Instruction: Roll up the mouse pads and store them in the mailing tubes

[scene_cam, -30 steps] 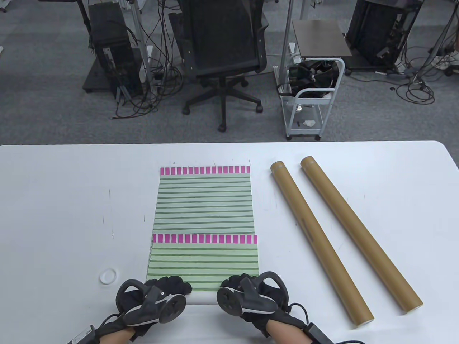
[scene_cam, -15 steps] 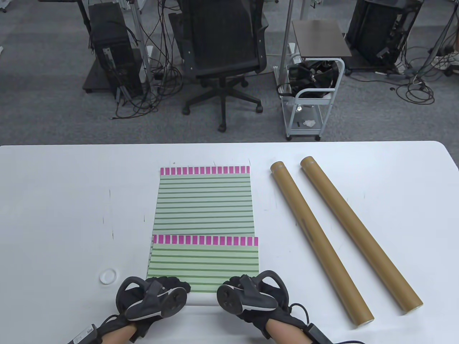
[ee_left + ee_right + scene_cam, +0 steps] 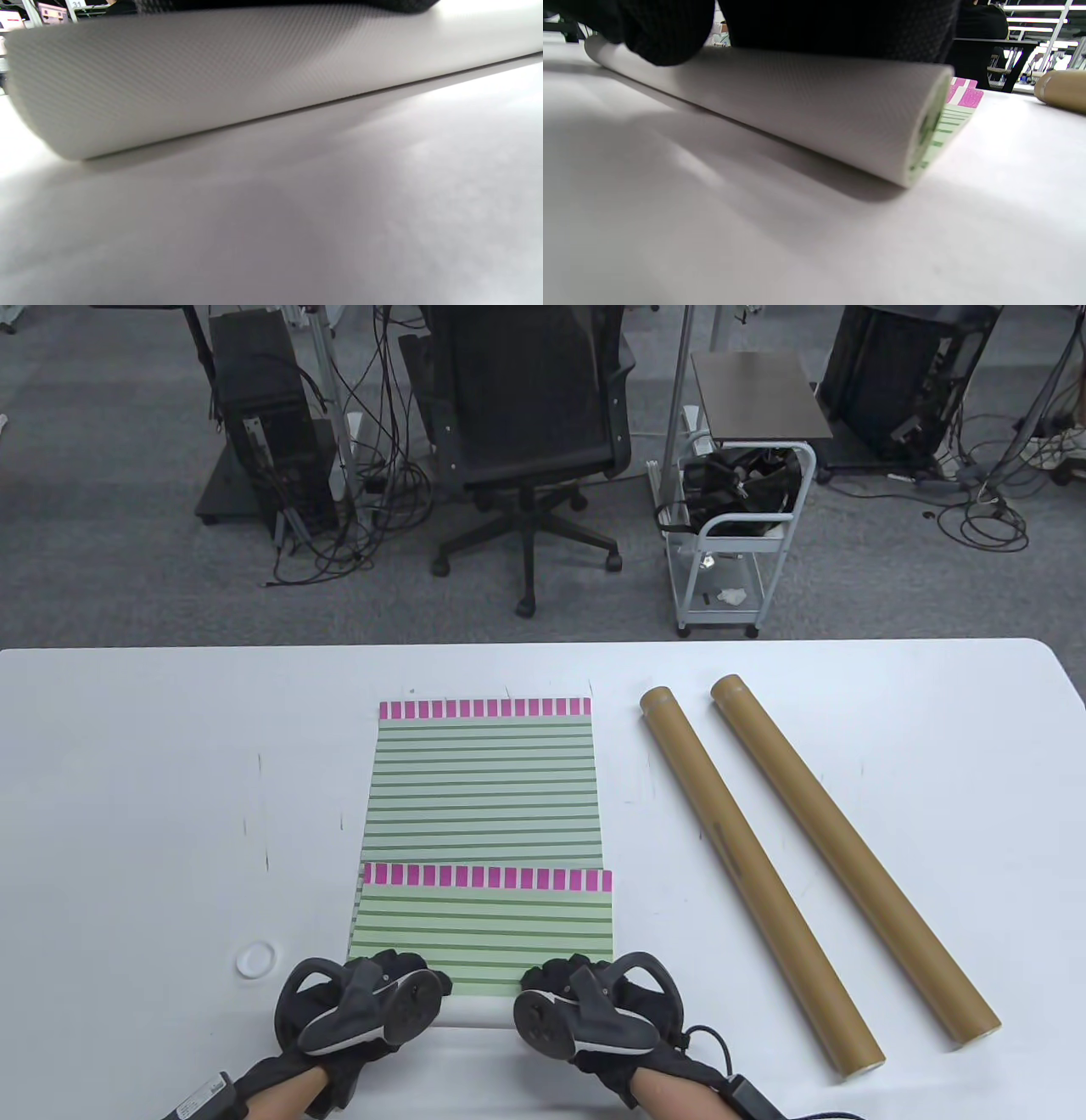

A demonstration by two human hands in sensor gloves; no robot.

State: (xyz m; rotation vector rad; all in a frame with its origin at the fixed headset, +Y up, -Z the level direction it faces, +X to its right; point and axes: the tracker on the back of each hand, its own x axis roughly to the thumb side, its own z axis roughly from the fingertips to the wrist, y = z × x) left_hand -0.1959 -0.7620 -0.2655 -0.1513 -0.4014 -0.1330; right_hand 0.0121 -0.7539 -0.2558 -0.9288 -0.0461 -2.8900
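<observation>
Near mouse pad (image 3: 484, 912) lies at the table's near centre, overlapping the far mouse pad (image 3: 484, 780); its near edge is already a white roll (image 3: 814, 106). Left hand (image 3: 361, 1010) and right hand (image 3: 585, 1010) press fingers curled over the roll's two ends. Thumbs are hidden, so probably no full grip. Keep pressure even, ends flush, roll tight enough for the mailing tubes (image 3: 755, 874) at right.

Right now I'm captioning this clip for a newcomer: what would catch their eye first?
Two green-striped mouse pads with pink-checked edges, the near mouse pad overlapping the far mouse pad at table centre. Left hand and right hand press on the near pad's rolled white end. Two brown mailing tubes lie diagonally at right.
</observation>
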